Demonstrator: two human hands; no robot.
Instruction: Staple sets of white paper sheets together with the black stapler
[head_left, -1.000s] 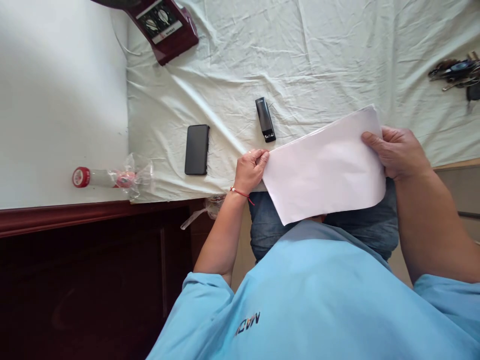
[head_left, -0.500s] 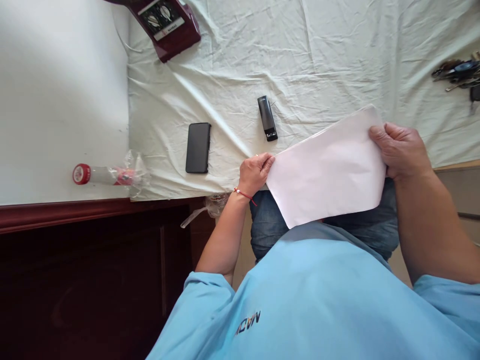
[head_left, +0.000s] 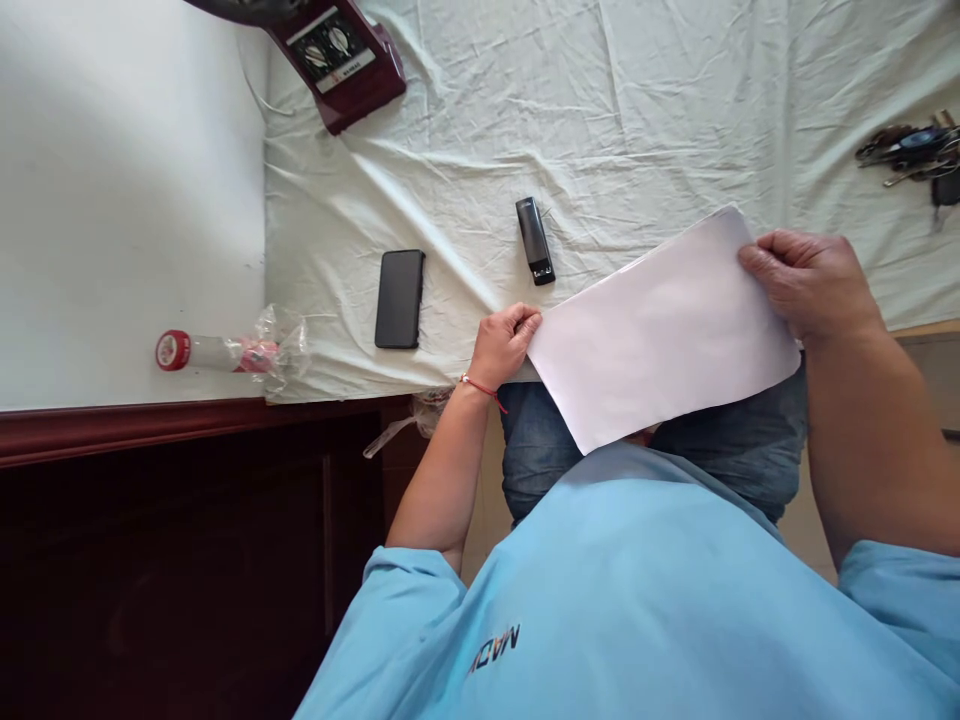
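White paper [head_left: 667, 330], seemingly several sheets at its upper edge, is stretched between my hands above my lap and the table's front edge. My left hand [head_left: 504, 342] pinches its left corner between thumb and fingers. At the right side, my right hand [head_left: 814, 280] grips the paper with the thumb on top; its fingers underneath are partly hidden. A black stapler [head_left: 535, 240] lies on the cloth just beyond the paper, touching neither hand. Left of it a black phone [head_left: 399, 298] rests flat on the cloth.
A pale wrinkled cloth [head_left: 600, 120] covers the table. At the far left stands a dark red lamp base [head_left: 360, 75]. A bottle with a red cap [head_left: 214, 352], partly in clear plastic, lies at the left. A bunch of keys [head_left: 911, 150] sits far right.
The paper's right end has opened out flatter and spread to the right. My right hand has shifted slightly right and up; my left hand has moved slightly left, still pinching the corner.
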